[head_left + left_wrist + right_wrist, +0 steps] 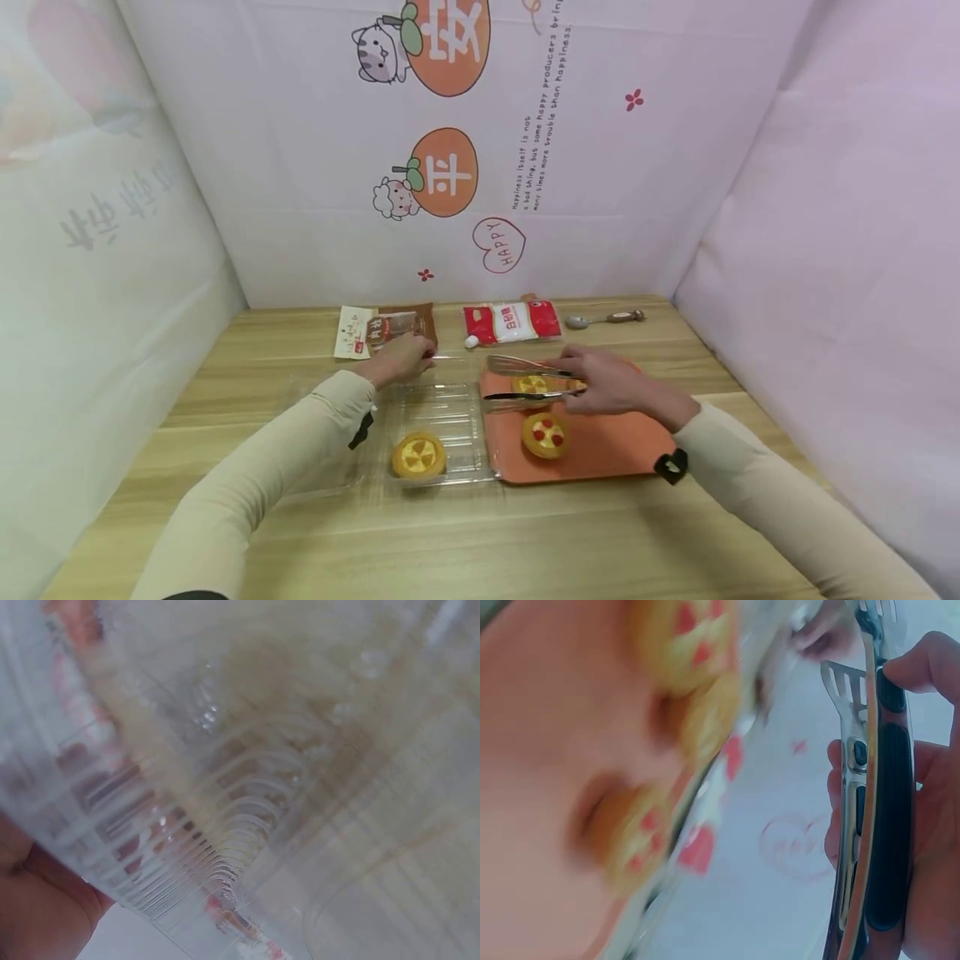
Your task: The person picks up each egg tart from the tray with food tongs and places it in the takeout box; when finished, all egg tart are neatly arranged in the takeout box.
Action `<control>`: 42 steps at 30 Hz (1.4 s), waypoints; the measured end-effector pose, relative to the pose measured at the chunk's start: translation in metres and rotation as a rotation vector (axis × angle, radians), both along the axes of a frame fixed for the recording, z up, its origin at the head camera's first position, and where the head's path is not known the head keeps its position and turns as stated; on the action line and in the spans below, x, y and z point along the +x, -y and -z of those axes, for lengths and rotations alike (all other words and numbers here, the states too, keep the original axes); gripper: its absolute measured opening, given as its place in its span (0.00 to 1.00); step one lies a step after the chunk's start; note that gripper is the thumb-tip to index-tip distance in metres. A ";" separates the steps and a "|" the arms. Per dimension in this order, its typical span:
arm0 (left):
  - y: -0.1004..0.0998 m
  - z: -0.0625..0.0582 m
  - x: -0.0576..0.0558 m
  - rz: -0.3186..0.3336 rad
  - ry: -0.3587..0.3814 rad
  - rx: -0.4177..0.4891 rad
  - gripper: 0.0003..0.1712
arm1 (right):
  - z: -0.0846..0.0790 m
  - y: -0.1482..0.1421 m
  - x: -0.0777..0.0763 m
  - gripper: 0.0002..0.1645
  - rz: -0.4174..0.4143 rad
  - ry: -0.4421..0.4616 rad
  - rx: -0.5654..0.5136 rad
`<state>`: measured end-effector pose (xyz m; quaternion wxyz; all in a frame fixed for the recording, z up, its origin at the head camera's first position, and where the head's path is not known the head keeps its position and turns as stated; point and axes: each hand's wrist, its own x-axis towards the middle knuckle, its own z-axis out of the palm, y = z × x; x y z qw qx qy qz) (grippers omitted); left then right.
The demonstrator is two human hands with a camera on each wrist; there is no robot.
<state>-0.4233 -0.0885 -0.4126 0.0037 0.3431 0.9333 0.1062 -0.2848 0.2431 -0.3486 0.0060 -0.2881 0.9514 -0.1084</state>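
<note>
Right hand: this hand (606, 383) is grasping the tongs (891, 817), the thumb pressing along the handle.
Tongs: the two ends are standing apart, flanking the yellow tart (531, 384); whether they are touching it, I cannot tell.
Tray: the orange tray (615, 442) is bearing the yellow tart near its left end, a red tart (546, 435) just nearer the person, and a second red tart (632, 836), which the right hand is mostly hiding in the head view.
Left hand: this hand (401, 360) is curling its fingers at the far rim of the clear box (442, 417), seemingly gripping it.
Box: it is lying beside the tray, holding one yellow-topped tart (418, 455) in its near left corner; the lid (322, 471) is lying folded out to the left.
Squeeze: light, even pressure low on the crust would be serving best; pinching hard could be cracking the pastry or smearing the topping.
Clearance: since both red tarts are sitting close, the ends should be staying narrow and level.
Steadying: a firm hold on the rim should be stopping so light a box from sliding.
Behind: a sugar bag (513, 323) and a spoon (626, 317) are lying near the wall.
</note>
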 end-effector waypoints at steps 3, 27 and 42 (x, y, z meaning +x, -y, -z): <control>0.000 -0.001 0.000 0.009 0.002 0.013 0.06 | 0.005 -0.030 0.004 0.33 0.075 -0.035 0.008; 0.001 -0.003 0.005 -0.009 0.020 0.022 0.06 | 0.060 -0.144 0.030 0.28 0.286 -0.096 0.000; -0.004 0.003 0.008 -0.032 0.018 0.027 0.06 | 0.071 -0.132 0.023 0.17 0.298 -0.067 -0.040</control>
